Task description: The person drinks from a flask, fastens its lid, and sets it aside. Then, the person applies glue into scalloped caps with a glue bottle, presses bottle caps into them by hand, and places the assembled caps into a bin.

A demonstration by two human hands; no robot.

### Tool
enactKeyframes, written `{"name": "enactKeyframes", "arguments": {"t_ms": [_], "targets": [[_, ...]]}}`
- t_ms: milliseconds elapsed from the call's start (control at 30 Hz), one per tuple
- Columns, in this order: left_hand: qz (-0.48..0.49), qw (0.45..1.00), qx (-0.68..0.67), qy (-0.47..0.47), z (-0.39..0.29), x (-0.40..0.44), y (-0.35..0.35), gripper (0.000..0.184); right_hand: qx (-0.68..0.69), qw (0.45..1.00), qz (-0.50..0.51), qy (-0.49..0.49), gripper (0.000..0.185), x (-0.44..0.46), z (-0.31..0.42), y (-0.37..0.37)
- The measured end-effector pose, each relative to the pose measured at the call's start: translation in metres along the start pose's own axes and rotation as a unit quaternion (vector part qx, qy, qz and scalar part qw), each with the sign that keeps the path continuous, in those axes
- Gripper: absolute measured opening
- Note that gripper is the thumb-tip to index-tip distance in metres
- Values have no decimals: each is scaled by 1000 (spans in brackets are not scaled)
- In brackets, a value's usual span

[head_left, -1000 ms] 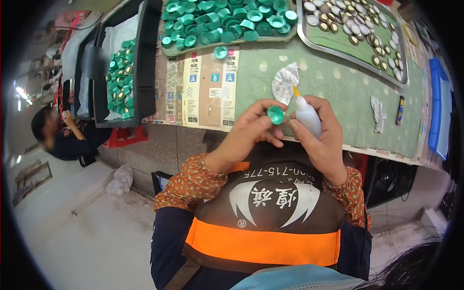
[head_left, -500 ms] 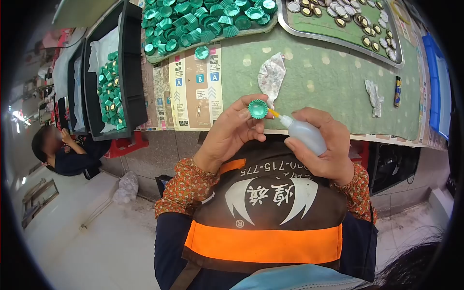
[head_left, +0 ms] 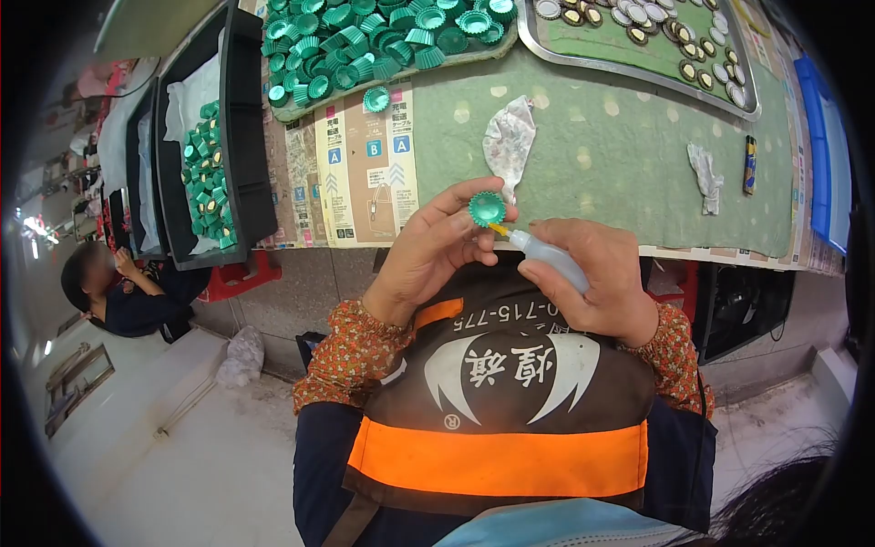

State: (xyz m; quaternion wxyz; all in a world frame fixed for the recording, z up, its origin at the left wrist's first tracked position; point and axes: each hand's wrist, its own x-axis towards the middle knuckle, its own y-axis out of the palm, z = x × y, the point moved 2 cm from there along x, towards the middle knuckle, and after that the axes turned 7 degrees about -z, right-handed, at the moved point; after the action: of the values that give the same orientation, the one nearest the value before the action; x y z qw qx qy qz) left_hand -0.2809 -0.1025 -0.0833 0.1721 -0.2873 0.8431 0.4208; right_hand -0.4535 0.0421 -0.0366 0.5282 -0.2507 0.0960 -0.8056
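Between the thumb and fingers of my left hand (head_left: 439, 242) is a green fluted cup (head_left: 487, 209), its hollow side facing the camera. My right hand (head_left: 597, 278) is wrapped round a translucent squeeze bottle (head_left: 554, 262). The bottle's yellow nozzle (head_left: 498, 229) points left and meets the lower rim of the cup; whether anything comes out of it cannot be seen. Just beyond my left hand a crumpled whitish cloth (head_left: 510, 137) lies on the green table cover (head_left: 602, 164).
A tray of green cups (head_left: 365, 46) and a metal tray (head_left: 638, 80) of round caps stand at the back. One loose cup (head_left: 375, 99), a marker-like stick (head_left: 749, 165) and crumpled paper (head_left: 705, 180) lie nearer. Left are a black crate (head_left: 252, 173) and another person (head_left: 118, 292).
The bottle has gone from upright to tilted, with its nozzle now at the cup's lower rim. The cup's hollow faces the camera more directly. The whole view has shifted somewhat.
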Motion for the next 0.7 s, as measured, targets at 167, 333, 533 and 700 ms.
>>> {"name": "enactKeyframes", "arguments": {"t_ms": [167,333,533,700], "targets": [[10,1000,1,0,1,0,-2,53,0,1000,3,0,34,0,0,1],[-6,1000,7,-6,3,0,-4,61,5,1000,2,-2,33,-1,-3,2],[4,1000,11,-6,3,-1,-1,50,29,1000,-9,10,33,0,-4,1],[-10,1000,0,-19,3,-3,-1,43,42,997,-60,22,31,1,-10,-1]]}}
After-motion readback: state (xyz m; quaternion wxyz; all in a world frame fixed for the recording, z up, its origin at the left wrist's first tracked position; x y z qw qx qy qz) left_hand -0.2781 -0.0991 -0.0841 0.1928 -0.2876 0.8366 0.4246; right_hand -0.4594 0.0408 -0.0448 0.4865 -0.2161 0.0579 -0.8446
